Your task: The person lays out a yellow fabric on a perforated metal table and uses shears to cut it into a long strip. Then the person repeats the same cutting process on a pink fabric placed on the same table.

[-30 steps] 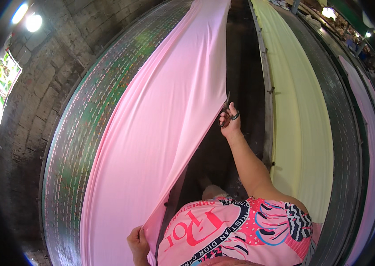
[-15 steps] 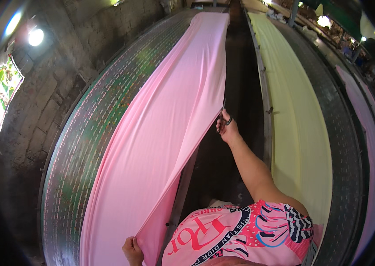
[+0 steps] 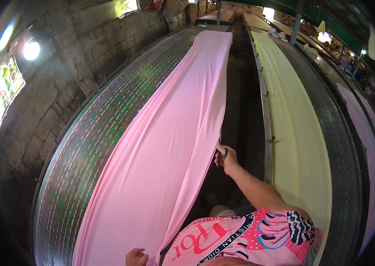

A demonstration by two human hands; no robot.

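A long printing table (image 3: 107, 133), patterned green with rows of small marks, runs from 7 o'clock up toward 12 beside a rough stone wall (image 3: 59, 75) with a bright window (image 3: 1, 97) at 9 o'clock. Pink fabric (image 3: 169, 133) lies stretched along it. The right hand (image 3: 226, 160), near centre, is closed on dark-handled scissors (image 3: 221, 150) at the fabric's right edge. The left hand (image 3: 136, 257), at 6 o'clock, touches the fabric's near end; its grip cannot be told. Yellow fabric (image 3: 294, 133) covers the next table at 3 o'clock.
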